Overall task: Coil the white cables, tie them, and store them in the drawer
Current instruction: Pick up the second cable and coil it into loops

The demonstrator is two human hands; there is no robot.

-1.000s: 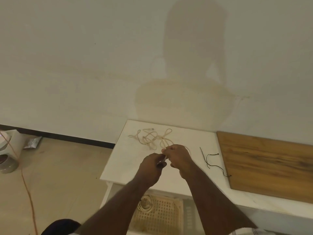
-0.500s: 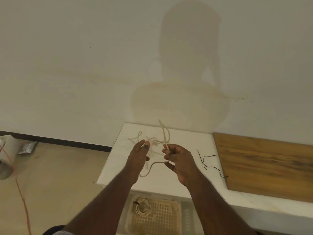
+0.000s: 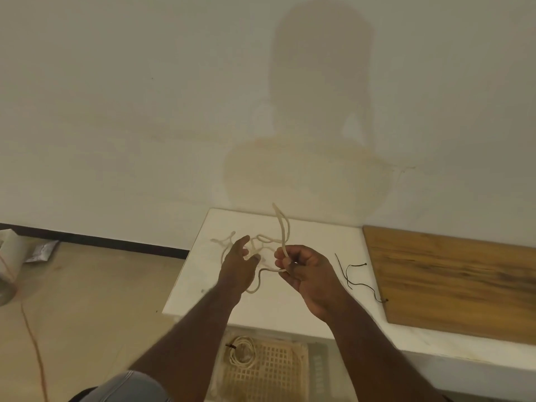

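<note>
While my right hand pinches the limp white cable above the white table, my left hand hovers slack-fingered; light and floppy, it wants gripping near 1 end.

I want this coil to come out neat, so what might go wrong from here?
1. The right hand pinches the white cable near one end, while the rest lies tangled on the table; pulling may tighten the tangle.
2. The left hand is open and holds nothing, so loops may slip.
3. The black ties lie near the cable and could get dragged.
</note>
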